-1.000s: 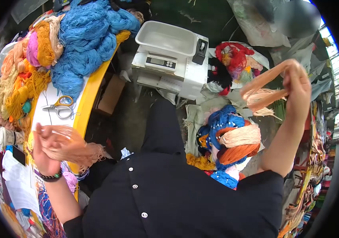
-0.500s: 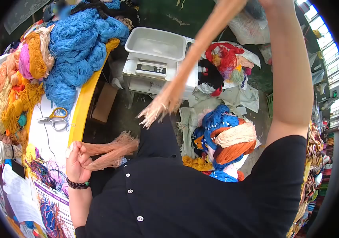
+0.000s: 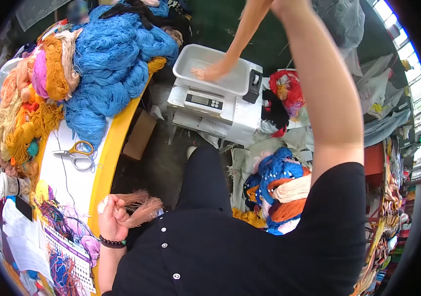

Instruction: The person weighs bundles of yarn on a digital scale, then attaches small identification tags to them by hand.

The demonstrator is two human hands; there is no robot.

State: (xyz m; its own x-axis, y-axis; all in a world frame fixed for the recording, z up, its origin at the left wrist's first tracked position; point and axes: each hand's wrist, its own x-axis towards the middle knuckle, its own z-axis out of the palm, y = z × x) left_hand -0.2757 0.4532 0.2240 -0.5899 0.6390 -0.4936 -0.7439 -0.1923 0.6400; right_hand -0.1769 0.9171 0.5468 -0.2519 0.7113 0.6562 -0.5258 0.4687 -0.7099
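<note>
Raised to the top edge of the view, my right hand [image 3: 287,6] is closed on a long hank of peach thread [image 3: 237,44]. The hank slants down and left, its cut, frayed ends over the white tray [image 3: 183,61] of a digital scale [image 3: 201,100]. Low on the left, beside the yellow table edge, my left hand [image 3: 114,217] is wrapped round a bundle of dusty-pink thread [image 3: 144,204]. That bundle's loose, frayed ends stick out to the right, close to my black shirt.
Blue yarn [image 3: 107,54] is heaped on the yellow-edged table [image 3: 114,140] at left, with orange and pink skeins beside it. Scissors [image 3: 77,153] lie on the white tabletop. More skeins [image 3: 289,197] sit on sacking at right. A cardboard box [image 3: 140,134] stands under the table.
My right hand has moved up and left, and the peach hank's ends have swung from near my leg to over the scale tray. My left hand keeps its bundle, now slightly lower in view.
</note>
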